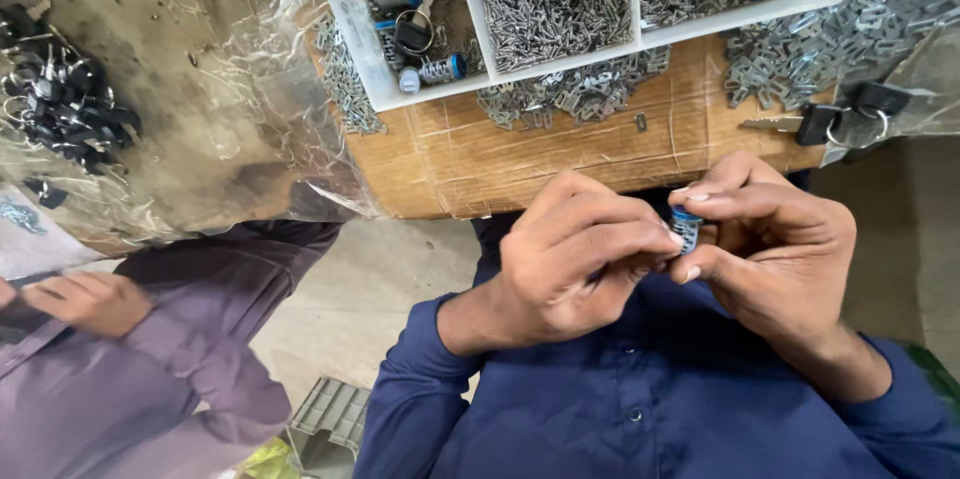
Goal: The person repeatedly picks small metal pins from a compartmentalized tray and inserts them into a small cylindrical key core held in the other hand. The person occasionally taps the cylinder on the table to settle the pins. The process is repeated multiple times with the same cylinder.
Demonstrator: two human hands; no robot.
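Lock cylinder (pixel 686 228) pinched btwn fingers, left hand (pixel 565 259), right hand (pixel 775 244)

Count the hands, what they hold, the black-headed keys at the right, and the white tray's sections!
Hands: 3 (left hand, right hand, co-worker's hand)
lock cylinder, pinched by both: 1
black-headed keys: 2
white tray sections: 3
Total: 9

We wear a dark blue button-up shirt (pixel 640 399), its small matching buttons running down the front at six o'clock. Long sleeves reach our wrists, the left sleeve (pixel 410 389) at seven o'clock and the right sleeve (pixel 900 399) at five, cuffs creased. Our left hand (pixel 570 259) and right hand (pixel 770 249) are bare, nails trimmed short.
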